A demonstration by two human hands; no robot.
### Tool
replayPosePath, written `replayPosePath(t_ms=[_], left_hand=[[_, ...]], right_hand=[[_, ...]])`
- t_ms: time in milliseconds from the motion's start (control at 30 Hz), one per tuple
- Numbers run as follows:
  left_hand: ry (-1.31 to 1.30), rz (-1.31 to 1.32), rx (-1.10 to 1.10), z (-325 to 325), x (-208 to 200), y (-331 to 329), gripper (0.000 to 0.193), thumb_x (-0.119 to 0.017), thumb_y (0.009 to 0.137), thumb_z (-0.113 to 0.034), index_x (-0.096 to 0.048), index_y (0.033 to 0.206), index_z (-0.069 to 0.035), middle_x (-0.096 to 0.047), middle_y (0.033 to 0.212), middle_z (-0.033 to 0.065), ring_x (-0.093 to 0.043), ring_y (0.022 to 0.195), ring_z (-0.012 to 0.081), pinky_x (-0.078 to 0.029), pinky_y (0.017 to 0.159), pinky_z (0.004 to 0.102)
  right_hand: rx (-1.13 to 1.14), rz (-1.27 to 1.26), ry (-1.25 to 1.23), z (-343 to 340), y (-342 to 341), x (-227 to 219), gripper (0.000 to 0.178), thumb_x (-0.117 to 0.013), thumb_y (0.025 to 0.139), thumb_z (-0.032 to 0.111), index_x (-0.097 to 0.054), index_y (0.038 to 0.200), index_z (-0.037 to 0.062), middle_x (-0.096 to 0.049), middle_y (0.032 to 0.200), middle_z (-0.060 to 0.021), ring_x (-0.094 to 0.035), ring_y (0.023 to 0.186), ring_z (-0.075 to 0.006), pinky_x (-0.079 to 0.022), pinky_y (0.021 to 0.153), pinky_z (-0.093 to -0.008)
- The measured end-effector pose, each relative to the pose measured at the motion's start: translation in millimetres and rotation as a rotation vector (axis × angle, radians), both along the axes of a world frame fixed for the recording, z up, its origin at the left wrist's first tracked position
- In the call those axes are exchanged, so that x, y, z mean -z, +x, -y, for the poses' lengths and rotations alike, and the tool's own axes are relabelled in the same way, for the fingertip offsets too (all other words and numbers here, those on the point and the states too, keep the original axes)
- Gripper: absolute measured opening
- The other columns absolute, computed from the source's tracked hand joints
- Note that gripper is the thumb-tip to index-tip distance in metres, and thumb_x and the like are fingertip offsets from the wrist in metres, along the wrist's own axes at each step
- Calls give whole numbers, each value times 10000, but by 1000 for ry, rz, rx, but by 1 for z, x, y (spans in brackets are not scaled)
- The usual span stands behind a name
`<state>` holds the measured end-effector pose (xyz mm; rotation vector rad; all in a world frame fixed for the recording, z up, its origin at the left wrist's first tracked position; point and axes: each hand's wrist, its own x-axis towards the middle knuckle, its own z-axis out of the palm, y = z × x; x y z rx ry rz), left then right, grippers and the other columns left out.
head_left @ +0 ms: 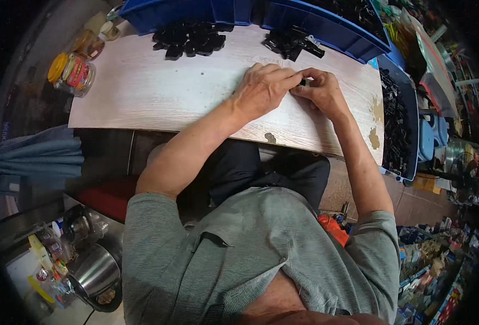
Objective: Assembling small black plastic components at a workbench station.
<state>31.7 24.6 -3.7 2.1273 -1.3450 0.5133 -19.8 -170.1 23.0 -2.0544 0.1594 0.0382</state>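
Note:
Over the white wood-grain table, my two hands meet right of its middle. My left hand is closed, its fingertips pressed toward a small black part between the hands. Thumb and fingers of my right hand pinch that same part, most of which is hidden. Just beyond my hands lies a pile of black plastic parts, one with a light metallic piece. Another pile of black pieces, chunkier in shape, sits farther left by the blue bins.
Two blue bins line the table's far edge. A blue crate of black parts stands against the right edge. Jars with yellow lids are at the far left. A steel pot is at lower left, and cluttered shelves are on the right.

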Motion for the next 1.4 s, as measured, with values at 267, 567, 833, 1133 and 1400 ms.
replayPosePath(t_ms=[267,567,833,1133,1400], left_hand=[[-14,46,-85,-2,-2,-2,217,-558,938,-61,-695,1105,-72,-714,1157,88,-638,1092,248,-505,895,414],[201,183,-638,-105,-8,56,234,-551,868,-15,-687,1053,-55,-670,1128,82,-566,1090,311,-451,873,432],[26,224,-418,-97,-2,32,255,-594,814,28,-668,1057,5,-651,1044,124,-627,911,302,-543,818,385],[105,91,-336,-95,-10,12,292,-625,846,44,-696,1128,25,-692,1122,179,-677,986,332,-582,815,387],[-2,118,-287,-93,-3,15,226,-611,835,1,-672,1052,-10,-660,992,115,-642,889,293,-548,772,387]], right_hand=[[51,-73,37,-3,-3,-11,320,-832,789,144,-698,1055,24,-627,679,-10,-476,479,-68,-351,429,-237],[504,46,418,71,-18,-12,232,-776,840,156,-677,1003,23,-508,580,2,-515,461,-120,-470,431,-303],[841,198,429,136,-14,-5,353,-821,816,206,-691,1094,31,-506,629,-18,-605,507,-198,-584,490,-385],[488,17,211,63,41,-7,478,-833,818,212,-636,1229,66,-515,614,15,-480,479,-98,-356,407,-273],[375,-18,105,46,55,-1,203,-798,829,186,-678,957,85,-530,587,10,-477,448,-95,-360,389,-271]])
